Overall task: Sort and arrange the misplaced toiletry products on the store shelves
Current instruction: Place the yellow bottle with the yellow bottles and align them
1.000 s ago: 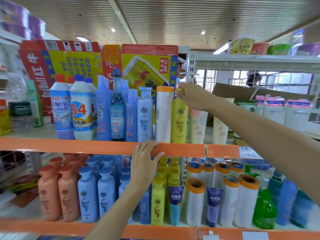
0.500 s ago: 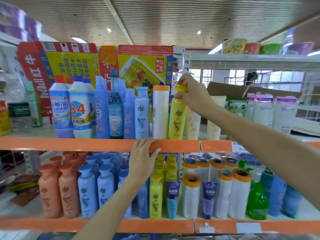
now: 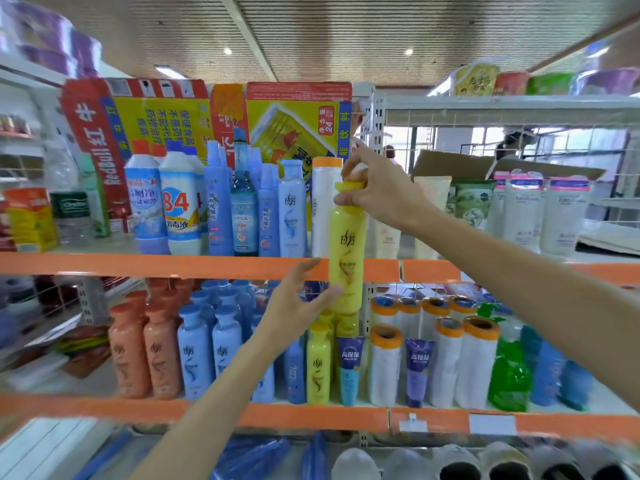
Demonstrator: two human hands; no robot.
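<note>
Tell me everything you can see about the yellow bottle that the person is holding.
The yellow bottle is a tall, glossy, plastic-looking container with a yellow cap, dark characters and a swirl design on its front. It is upright, in the air in front of the upper shelf's orange edge, off the shelf. The right hand grips its cap and neck; the left hand touches its lower part with the thumb.

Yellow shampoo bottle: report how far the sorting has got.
Done: the tall yellow plastic shampoo bottle is off the upper orange-edged shelf. In hand: the right hand grips its neck, the left hand touches its base. Left: setting it among the matching yellow bottles below; the white orange-capped roll looks misplaced too.
</note>
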